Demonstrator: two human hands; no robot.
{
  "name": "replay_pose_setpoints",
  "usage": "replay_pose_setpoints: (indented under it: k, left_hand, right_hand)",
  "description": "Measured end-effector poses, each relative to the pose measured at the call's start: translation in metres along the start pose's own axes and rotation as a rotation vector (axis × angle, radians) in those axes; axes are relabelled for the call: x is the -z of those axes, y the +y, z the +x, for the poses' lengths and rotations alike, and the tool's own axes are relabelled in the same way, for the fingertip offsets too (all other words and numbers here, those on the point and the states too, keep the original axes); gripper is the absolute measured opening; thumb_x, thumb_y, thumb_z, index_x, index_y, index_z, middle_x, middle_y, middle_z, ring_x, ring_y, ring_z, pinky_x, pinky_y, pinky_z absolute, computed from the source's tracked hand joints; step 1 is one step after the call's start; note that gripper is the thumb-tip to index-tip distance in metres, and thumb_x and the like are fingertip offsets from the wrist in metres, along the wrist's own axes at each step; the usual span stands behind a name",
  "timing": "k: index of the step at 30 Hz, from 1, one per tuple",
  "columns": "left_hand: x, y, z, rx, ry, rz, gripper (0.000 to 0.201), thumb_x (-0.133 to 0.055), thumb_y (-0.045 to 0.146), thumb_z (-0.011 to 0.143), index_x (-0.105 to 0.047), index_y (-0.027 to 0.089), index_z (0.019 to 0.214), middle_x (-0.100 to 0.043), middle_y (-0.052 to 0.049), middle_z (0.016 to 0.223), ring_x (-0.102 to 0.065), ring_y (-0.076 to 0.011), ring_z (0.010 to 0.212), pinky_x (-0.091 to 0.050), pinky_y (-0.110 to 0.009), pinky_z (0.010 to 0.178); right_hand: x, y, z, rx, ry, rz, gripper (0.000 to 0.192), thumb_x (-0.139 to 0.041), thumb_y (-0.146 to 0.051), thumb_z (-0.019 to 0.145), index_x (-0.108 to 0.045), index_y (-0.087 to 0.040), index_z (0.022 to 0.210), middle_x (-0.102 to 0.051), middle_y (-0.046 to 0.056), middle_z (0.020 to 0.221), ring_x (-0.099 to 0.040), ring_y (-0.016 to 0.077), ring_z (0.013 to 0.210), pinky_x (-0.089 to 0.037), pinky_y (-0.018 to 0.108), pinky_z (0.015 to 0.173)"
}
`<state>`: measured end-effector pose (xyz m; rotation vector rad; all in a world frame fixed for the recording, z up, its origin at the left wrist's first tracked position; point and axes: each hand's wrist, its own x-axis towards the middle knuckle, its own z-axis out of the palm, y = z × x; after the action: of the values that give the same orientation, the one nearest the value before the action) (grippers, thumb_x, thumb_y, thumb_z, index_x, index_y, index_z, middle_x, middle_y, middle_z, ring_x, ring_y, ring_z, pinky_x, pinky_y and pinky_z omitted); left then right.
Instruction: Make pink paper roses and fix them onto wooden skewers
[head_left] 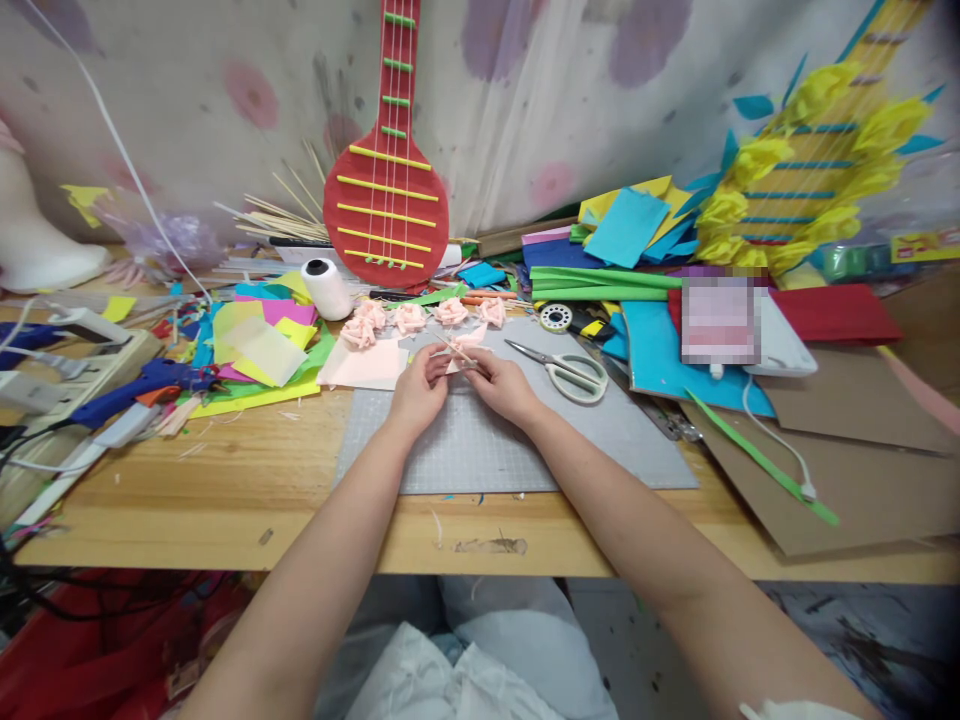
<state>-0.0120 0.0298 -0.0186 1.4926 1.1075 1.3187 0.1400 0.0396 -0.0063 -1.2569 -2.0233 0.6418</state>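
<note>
My left hand [421, 388] and my right hand [510, 385] meet over the grey cutting mat [465, 460], fingers closed in a pinch. Between them is a small piece of pale pink paper [474, 341], with a thin wooden stick [454, 349] across it; the fingers partly hide both. Just behind the hands sit several pink paper flowers [409, 318]. To the left lie flat pale pink sheets [364, 366]. Scissors with pale handles [577, 378] rest on the mat, right of my right hand, blades pointing left.
A red paper-covered lute shape [386, 215] stands at the back, a white thread spool [327, 290] beside it. Coloured paper [262, 340] and a blue glue gun [139, 388] lie left. Brown cardboard [840, 490] and a yellow flowered instrument shape [802, 190] are right.
</note>
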Motion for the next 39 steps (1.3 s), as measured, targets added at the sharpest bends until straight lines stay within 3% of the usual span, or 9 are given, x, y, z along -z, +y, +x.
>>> replay_pose_setpoints:
  k: [4, 12, 19, 31, 39]
  left_hand:
    - [0.000, 0.000, 0.002, 0.044, 0.057, -0.056, 0.036, -0.053, 0.009, 0.068, -0.049, 0.018, 0.103, -0.064, -0.009, 0.098, -0.063, -0.0154, 0.089, -0.049, -0.034, 0.084]
    - [0.001, 0.009, -0.002, -0.056, 0.015, 0.148, 0.031, -0.056, 0.012, 0.069, -0.055, 0.019, 0.100, -0.065, -0.004, 0.095, -0.063, -0.0118, 0.083, -0.051, -0.028, 0.079]
    - [-0.001, 0.010, -0.004, -0.148, 0.023, 0.364, 0.026, -0.058, 0.019, 0.072, -0.059, 0.021, 0.098, -0.062, -0.002, 0.094, -0.060, -0.0101, 0.076, -0.052, -0.024, 0.069]
    - [-0.002, 0.011, -0.003, -0.268, 0.003, 0.501, 0.027, -0.052, 0.012, 0.075, -0.056, 0.020, 0.100, -0.058, -0.002, 0.093, -0.058, -0.0086, 0.079, -0.050, -0.022, 0.073]
    - [-0.003, 0.015, -0.004, -0.316, 0.064, 0.622, 0.021, -0.054, 0.017, 0.075, -0.056, 0.020, 0.095, -0.058, -0.001, 0.089, -0.056, -0.0104, 0.080, -0.048, -0.023, 0.072]
  right_hand:
    - [0.001, -0.001, 0.000, -0.025, 0.016, -0.007, 0.040, -0.052, -0.026, 0.075, -0.055, -0.021, 0.114, -0.065, 0.001, 0.078, -0.055, 0.0131, 0.064, -0.040, 0.024, 0.063]
    - [-0.003, 0.005, 0.003, 0.012, 0.105, 0.114, 0.025, -0.052, -0.027, 0.074, -0.065, -0.020, 0.095, -0.065, 0.001, 0.077, -0.053, 0.0119, 0.061, -0.040, 0.023, 0.061]
    - [-0.002, 0.002, 0.004, 0.012, 0.085, 0.319, 0.026, -0.052, -0.030, 0.076, -0.066, -0.019, 0.094, -0.067, 0.002, 0.086, -0.059, 0.0159, 0.080, -0.044, 0.027, 0.073]
    - [0.000, 0.001, 0.004, -0.035, 0.108, 0.307, 0.025, -0.052, -0.030, 0.074, -0.066, -0.018, 0.091, -0.065, 0.001, 0.080, -0.055, 0.0134, 0.068, -0.042, 0.025, 0.064]
    - [0.000, -0.004, 0.004, 0.009, 0.071, 0.440, 0.023, -0.052, -0.030, 0.074, -0.065, -0.019, 0.090, -0.065, 0.002, 0.092, -0.058, 0.0151, 0.083, -0.044, 0.027, 0.075]
